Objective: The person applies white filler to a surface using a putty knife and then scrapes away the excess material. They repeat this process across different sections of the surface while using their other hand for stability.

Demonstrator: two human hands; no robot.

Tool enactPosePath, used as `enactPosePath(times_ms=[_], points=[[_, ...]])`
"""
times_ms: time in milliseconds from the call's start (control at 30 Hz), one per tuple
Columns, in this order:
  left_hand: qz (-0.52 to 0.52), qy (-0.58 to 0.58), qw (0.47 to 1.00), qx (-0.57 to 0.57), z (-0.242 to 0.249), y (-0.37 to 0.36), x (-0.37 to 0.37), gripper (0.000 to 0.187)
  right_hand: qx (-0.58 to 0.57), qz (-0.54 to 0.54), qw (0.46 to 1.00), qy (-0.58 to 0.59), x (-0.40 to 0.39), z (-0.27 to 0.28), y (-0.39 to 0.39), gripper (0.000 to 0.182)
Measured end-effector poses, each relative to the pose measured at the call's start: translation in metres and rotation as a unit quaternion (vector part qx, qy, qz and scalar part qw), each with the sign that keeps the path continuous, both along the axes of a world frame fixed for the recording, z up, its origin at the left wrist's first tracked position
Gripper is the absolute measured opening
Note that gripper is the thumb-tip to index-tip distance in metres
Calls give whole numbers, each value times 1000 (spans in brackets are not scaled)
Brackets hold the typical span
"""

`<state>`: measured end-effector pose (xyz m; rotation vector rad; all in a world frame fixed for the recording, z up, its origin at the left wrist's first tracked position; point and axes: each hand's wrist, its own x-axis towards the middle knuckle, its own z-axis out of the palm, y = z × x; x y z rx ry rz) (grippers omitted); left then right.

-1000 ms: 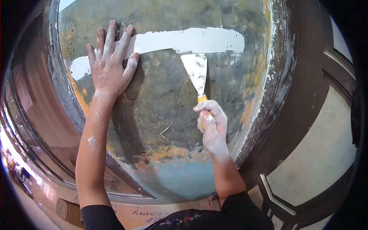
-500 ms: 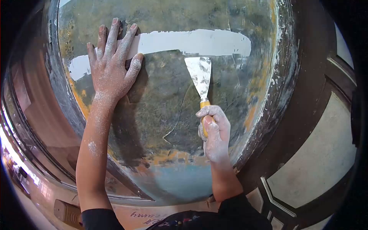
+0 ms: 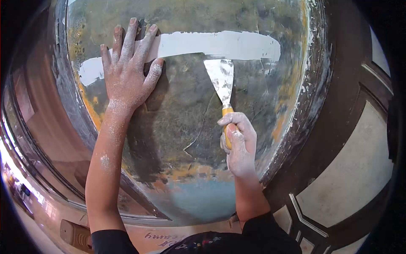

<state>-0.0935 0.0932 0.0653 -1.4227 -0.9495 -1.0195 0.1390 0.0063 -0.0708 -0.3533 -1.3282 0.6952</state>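
Note:
My left hand [image 3: 129, 72], dusted white, lies flat with fingers spread on a worn, mottled panel [image 3: 182, 122], partly over a horizontal band of white putty [image 3: 211, 44]. My right hand [image 3: 238, 144] grips the orange handle of a putty knife [image 3: 221, 82]. Its wide metal blade, smeared with white, points up and its edge touches the lower side of the putty band.
A dark wooden frame [image 3: 321, 110] with white specks borders the panel on the right, with pale inset panels [image 3: 351, 169] beyond it. A cracked patch and blue-orange paint [image 3: 198, 190] mark the panel's lower part. A tan object [image 3: 74, 233] sits at lower left.
The putty knife blade has risen slightly back to the lower edge of the white band. My left hand stays pressed flat on the panel.

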Motion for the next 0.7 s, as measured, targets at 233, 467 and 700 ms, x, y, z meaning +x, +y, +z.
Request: enactPosePath(times_ms=[233, 467, 700], points=[[-6, 4, 1000, 4, -1, 2, -2, 59, -10, 16, 1000, 8, -3, 13, 2, 18], [-2, 3, 1000, 2, -1, 1, -2, 60, -7, 8, 1000, 17, -10, 8, 5, 18], [4, 0, 1000, 1, 0, 1, -2, 64, 37, -4, 999, 30, 10, -16, 5, 22]])
